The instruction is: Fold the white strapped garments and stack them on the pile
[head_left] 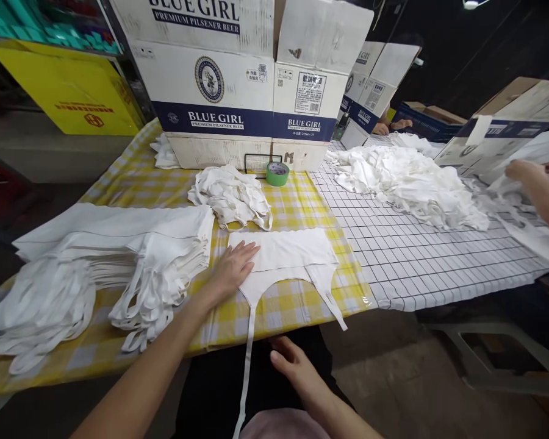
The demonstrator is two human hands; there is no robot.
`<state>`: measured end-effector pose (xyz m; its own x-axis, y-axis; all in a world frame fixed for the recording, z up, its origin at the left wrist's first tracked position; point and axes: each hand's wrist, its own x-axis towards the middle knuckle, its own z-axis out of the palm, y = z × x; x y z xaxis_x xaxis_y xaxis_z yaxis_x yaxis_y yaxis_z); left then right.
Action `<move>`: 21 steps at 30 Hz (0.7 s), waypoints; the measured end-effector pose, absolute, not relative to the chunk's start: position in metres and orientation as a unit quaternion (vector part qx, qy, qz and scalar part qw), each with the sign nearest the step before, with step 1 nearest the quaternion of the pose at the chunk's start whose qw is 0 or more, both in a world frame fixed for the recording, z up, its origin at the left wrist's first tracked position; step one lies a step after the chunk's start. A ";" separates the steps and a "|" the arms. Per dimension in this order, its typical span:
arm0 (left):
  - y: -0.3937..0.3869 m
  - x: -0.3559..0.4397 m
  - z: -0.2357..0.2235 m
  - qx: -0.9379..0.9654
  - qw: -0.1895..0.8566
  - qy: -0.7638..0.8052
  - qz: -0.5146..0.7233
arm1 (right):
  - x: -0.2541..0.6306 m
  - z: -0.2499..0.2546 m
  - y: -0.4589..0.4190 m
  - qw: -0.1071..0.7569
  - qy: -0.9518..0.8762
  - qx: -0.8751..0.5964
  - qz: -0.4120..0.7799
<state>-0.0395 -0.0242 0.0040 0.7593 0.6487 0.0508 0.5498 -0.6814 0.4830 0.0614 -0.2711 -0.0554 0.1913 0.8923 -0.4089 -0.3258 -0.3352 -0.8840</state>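
A white strappy camisole [283,251] lies spread on the yellow checked tablecloth in front of me. One of its straps hangs over the table edge towards my lap; the other rests on the cloth at the right. My left hand [233,268] is laid flat on the garment's left side, fingers stretched out. Below the table edge, over my lap, my right hand [295,366] is loosely curved with thumb and fingers apart and nothing visible in it. To the left is a neat stack of white camisoles [165,225], straps dangling forward. Behind the spread piece sits a crumpled white heap [231,196].
A large beer carton [215,140] stands at the back, with a green tape roll [277,174] before it. At the right, a white grid-patterned cloth [375,256] carries a big garment pile [407,177]. A co-worker's hands [531,174] handle white fabric at far right.
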 end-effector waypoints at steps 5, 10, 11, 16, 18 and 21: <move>-0.025 -0.046 -0.009 0.932 0.173 0.314 0.055 | 0.034 -0.030 -0.257 0.529 -0.239 -0.494 0.648; -0.025 -0.045 -0.014 0.930 0.165 0.321 0.069 | 0.044 -0.044 -0.277 0.582 -0.194 -0.538 0.578; -0.025 -0.046 -0.015 0.930 0.167 0.320 0.072 | 0.043 -0.047 -0.275 0.594 -0.179 -0.540 0.568; -0.022 -0.048 -0.015 0.930 0.182 0.314 0.060 | 0.015 -0.054 -0.249 0.595 -0.170 -0.475 0.626; -0.022 -0.048 -0.014 0.931 0.183 0.312 0.056 | 0.003 -0.052 -0.249 0.588 -0.194 -0.466 0.632; -0.023 -0.048 -0.013 0.931 0.183 0.311 0.058 | 0.001 -0.047 -0.270 0.572 -0.213 -0.458 0.646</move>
